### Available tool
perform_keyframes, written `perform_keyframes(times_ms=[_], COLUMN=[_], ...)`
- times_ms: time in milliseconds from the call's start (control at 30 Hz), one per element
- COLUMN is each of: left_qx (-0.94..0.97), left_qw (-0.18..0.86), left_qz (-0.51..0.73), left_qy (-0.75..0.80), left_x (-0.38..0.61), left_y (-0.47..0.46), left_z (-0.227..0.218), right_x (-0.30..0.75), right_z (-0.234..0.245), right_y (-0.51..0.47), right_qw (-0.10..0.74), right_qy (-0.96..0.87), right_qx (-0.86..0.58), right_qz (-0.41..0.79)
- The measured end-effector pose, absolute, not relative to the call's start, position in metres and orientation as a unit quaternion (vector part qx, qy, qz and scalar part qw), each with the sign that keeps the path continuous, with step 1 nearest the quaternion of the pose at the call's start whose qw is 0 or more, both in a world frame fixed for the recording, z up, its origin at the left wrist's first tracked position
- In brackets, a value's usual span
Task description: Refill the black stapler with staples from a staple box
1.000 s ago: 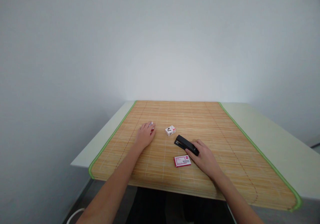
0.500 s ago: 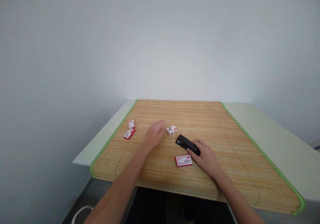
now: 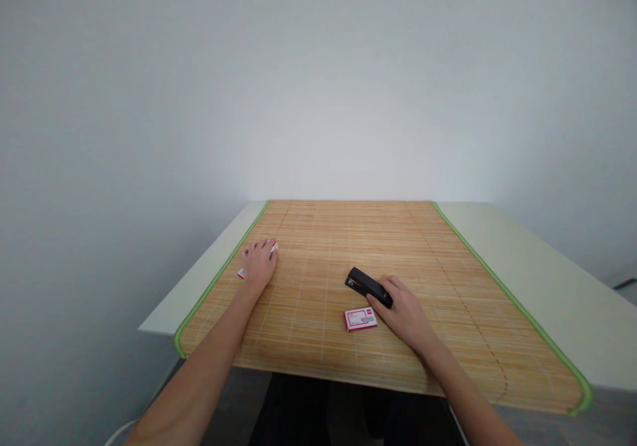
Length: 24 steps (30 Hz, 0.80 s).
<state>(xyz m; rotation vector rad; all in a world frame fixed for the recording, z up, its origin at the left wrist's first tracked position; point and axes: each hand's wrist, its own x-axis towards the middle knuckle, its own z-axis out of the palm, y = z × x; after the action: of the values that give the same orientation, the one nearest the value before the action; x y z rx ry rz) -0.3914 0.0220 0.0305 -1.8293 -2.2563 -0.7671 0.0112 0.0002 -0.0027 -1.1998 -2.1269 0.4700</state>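
My left hand (image 3: 259,260) is at the left side of the mat, its fingers curled over a small white box (image 3: 274,247) with red on it. Most of that box is hidden under the fingers. The corner of a flat red-and-white box (image 3: 241,273) peeks out beside the same hand, which covers the rest. My right hand (image 3: 405,310) grips the rear end of a black stapler (image 3: 367,285) lying at a slant on the mat. Just in front of the stapler, nearer to me, a flat red-and-white staple box (image 3: 361,319) lies face up.
A bamboo mat (image 3: 318,346) with green edging covers the middle of the white table (image 3: 522,253). Behind the table's far edge rises a pale wall (image 3: 343,101). A dark cable (image 3: 624,283) shows at the far right.
My left hand has moved left from the middle of the mat, and the small white box has gone with it. It now covers the two flat boxes there. My right hand stays on the stapler.
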Motion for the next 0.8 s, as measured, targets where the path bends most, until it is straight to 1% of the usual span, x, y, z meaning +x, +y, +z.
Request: perform_keyframes(times_ms=[100, 133, 200, 300, 400, 500, 633, 700, 800], left_qx=[-0.611, -0.634, -0.727, -0.841, -0.861, -0.831, -0.725, -0.665, -0.617], left_qw=[0.088, 0.076, 0.007, -0.062, -0.070, -0.055, 0.027, 0.076, 0.100], left_qz=[-0.273, -0.282, -0.298, -0.271, -0.251, -0.262, -0.272, -0.265, -0.249], left_qy=[-0.738, -0.716, -0.618, -0.465, -0.437, -0.488, -0.633, -0.694, -0.740], left_x=[-0.359, -0.338, -0.285, -0.210, -0.184, -0.220, -0.324, -0.372, -0.415], left_y=[0.005, -0.005, -0.031, -0.071, -0.089, -0.078, -0.052, -0.045, -0.047], left_z=[0.040, 0.042, 0.041, 0.033, 0.022, 0.014, 0.009, 0.009, 0.005], right_x=[0.011, 0.011, 0.012, 0.012, 0.012, 0.011, 0.007, 0.005, -0.002], right_z=[-0.004, -0.004, -0.004, -0.003, -0.004, -0.004, -0.001, 0.003, 0.009], right_y=[0.001, 0.001, 0.001, 0.001, 0.001, 0.000, -0.004, -0.008, -0.015], right_qw=[0.322, 0.324, 0.327, 0.326, 0.324, 0.318, 0.307, 0.301, 0.291], right_qy=[-0.809, -0.810, -0.812, -0.814, -0.815, -0.823, -0.831, -0.835, -0.845], right_qx=[-0.460, -0.458, -0.450, -0.445, -0.451, -0.449, -0.449, -0.443, -0.418], right_qz=[0.174, 0.174, 0.176, 0.180, 0.168, 0.143, 0.119, 0.125, 0.162])
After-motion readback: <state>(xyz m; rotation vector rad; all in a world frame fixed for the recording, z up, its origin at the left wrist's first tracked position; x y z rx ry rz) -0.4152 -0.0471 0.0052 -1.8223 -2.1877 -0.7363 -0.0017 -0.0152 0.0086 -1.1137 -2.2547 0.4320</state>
